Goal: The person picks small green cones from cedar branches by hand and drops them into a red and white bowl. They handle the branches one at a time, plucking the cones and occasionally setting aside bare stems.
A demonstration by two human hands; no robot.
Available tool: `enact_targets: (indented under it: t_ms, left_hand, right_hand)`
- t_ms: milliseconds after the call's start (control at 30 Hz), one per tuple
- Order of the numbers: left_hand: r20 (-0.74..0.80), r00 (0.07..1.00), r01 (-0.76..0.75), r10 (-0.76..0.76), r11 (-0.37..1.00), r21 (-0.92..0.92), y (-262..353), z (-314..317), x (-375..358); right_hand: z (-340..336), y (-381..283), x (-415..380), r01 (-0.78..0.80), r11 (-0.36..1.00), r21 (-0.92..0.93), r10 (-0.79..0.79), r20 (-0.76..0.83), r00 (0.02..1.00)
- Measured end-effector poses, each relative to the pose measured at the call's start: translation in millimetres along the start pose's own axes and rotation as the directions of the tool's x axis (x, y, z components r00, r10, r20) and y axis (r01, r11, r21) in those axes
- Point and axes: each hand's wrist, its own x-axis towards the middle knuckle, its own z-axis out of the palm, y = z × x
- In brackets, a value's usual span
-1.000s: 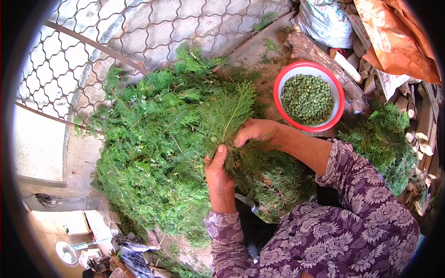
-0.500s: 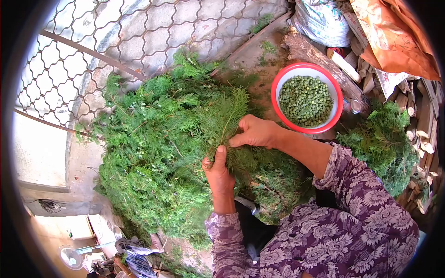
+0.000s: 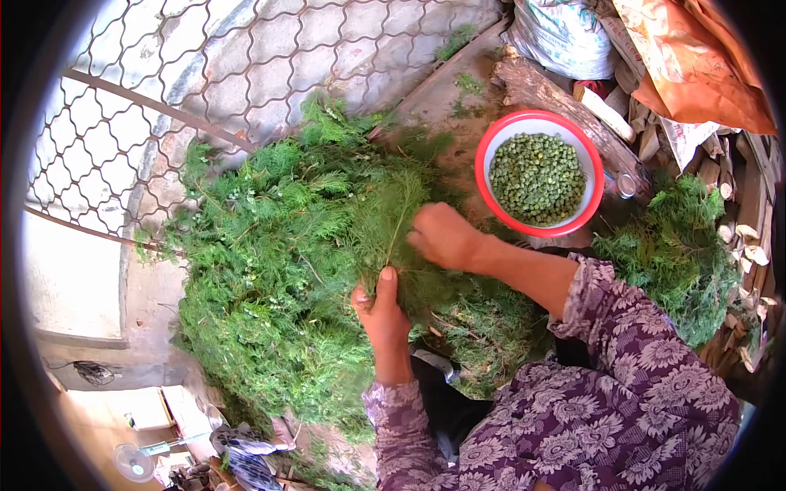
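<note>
My left hand (image 3: 381,319) grips the lower stem of a feathery green evergreen sprig (image 3: 391,221), thumb pressed along it. The sprig's fronds point up and away over the pile. Just right of the stem, my right hand (image 3: 446,236) is closed with its fingers curled in toward the palm. What its fingertips hold, if anything, is hidden. Under and beyond both hands spreads a big heap of cut evergreen branches (image 3: 270,286), some with small pale cones. A red-rimmed white basin (image 3: 481,164) of small green cones (image 3: 536,180) stands beyond my right forearm.
A wire mesh panel (image 3: 270,49) borders the heap at the back left. Another pile of greenery (image 3: 667,254) lies at right beside split firewood (image 3: 749,221). A log (image 3: 565,102), a white sack (image 3: 561,37) and an orange sheet (image 3: 696,57) are behind the basin.
My right hand has drawn slightly toward me and its fingers have curled in, away from the stem. My left hand keeps its hold on the sprig, slightly lower.
</note>
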Motion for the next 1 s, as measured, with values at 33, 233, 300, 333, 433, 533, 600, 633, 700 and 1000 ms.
enact_targets:
  t_ms: [33,233,300,333,433,533,600,633,700,1000]
  left_hand:
    - [0.005,1.000,0.003,-0.003,1.000,0.004,5,2,-2]
    - [-0.018,1.000,0.001,-0.001,1.000,0.015,9,-15,5]
    - [-0.039,0.999,0.013,-0.014,1.000,-0.023,5,-12,4]
    - [-0.055,0.998,0.030,-0.033,0.998,-0.055,4,-13,3]
    - [-0.035,0.999,0.035,-0.037,0.997,-0.062,6,-14,0]
    - [-0.006,0.997,0.083,-0.083,0.994,-0.070,9,-16,-3]
    - [0.036,0.990,0.139,-0.137,0.989,-0.045,12,-15,-6]
    - [0.044,0.988,0.150,-0.147,0.987,-0.051,13,-13,-9]
    - [0.050,0.986,0.159,-0.156,0.986,-0.053,12,-10,-9]
    - [0.250,0.954,0.133,-0.166,0.981,0.144,10,-14,0]
  right_hand:
    - [0,6,1,0.165,0.910,-0.381,-0.193,-0.037,0.980]
    - [-58,42,1,-0.068,0.997,-0.024,0.049,-0.472,0.880]
    - [-80,62,-4,-0.295,0.938,-0.182,0.169,-0.501,0.849]
    - [-86,68,-8,-0.291,0.939,-0.183,0.166,-0.500,0.850]
    - [-95,78,-16,-0.600,0.731,-0.326,0.296,-0.640,0.709]
    - [-92,68,-13,-0.573,0.761,-0.305,0.303,-0.613,0.729]
    - [-81,46,-6,-0.322,0.947,-0.012,0.313,-0.204,0.927]
    - [-70,43,-2,-0.210,0.971,0.116,0.219,-0.068,0.973]
    - [-53,27,2,-0.108,0.959,0.260,0.097,0.054,0.994]
    - [-37,-17,-4,-0.243,0.522,0.818,-0.207,0.398,0.894]
